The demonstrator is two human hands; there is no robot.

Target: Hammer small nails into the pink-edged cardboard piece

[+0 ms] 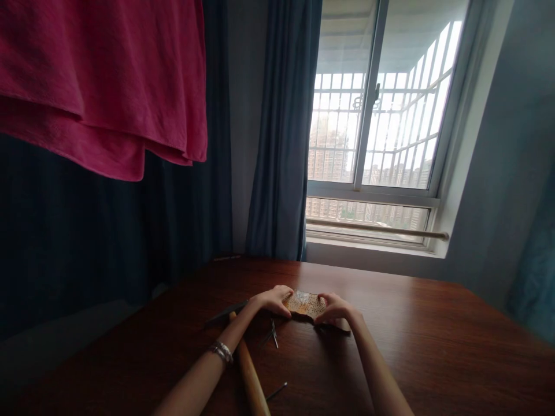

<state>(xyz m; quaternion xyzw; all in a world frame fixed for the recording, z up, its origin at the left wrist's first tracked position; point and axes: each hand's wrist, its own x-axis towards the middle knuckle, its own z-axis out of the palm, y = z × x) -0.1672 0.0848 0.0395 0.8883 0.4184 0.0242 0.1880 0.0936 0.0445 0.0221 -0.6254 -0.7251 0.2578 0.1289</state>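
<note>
My left hand [276,301] grips the left end of a flat, tan piece [306,304] with many dark spots and a wavy dark front edge; its material I cannot make out. A shiny patch shows on its upper side. At the other end, my right hand [335,308] holds it between thumb and fingers. Under my left forearm lies a hammer [249,370] with a wooden handle and a dark head. Close to my left hand, a few thin metal nails [274,333] rest on the table. Another thin metal rod [277,390] is beside the handle.
The brown wooden table [416,341] reaches back to the wall below a barred window [373,115]. Blue curtains [281,144] hang behind it. A pink towel [108,86] hangs at the upper left. My left wrist wears a bracelet [222,352].
</note>
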